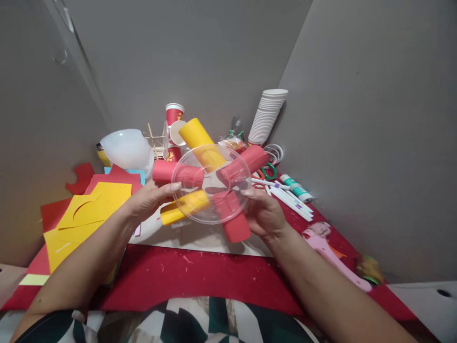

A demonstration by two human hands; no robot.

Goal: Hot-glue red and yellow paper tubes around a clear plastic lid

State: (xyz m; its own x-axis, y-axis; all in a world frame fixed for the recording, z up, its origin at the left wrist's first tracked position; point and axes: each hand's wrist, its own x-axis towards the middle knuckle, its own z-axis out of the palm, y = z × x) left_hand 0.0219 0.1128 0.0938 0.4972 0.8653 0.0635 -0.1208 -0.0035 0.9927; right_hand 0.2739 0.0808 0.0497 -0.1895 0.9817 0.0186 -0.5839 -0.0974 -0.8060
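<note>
Between my two hands is a round clear plastic lid (211,183), tilted toward me above the table. Red paper tubes (237,221) and yellow paper tubes (194,133) fan out from its middle like spokes, seen partly through the plastic. My left hand (152,197) grips the lid's left rim, thumb on the near face. On the right rim my right hand (264,209) is closed the same way, its fingers mostly behind the lid and a red tube. How the tubes are fixed to the lid I cannot tell.
Yellow and red paper sheets (85,209) lie at left, near white plastic bowls (124,147). Behind are red paper cups (174,113) and a leaning stack of white cups (267,116). White sticks (291,202), a glue tube (296,187), scissors (269,171) and a pink glue gun (335,259) lie right.
</note>
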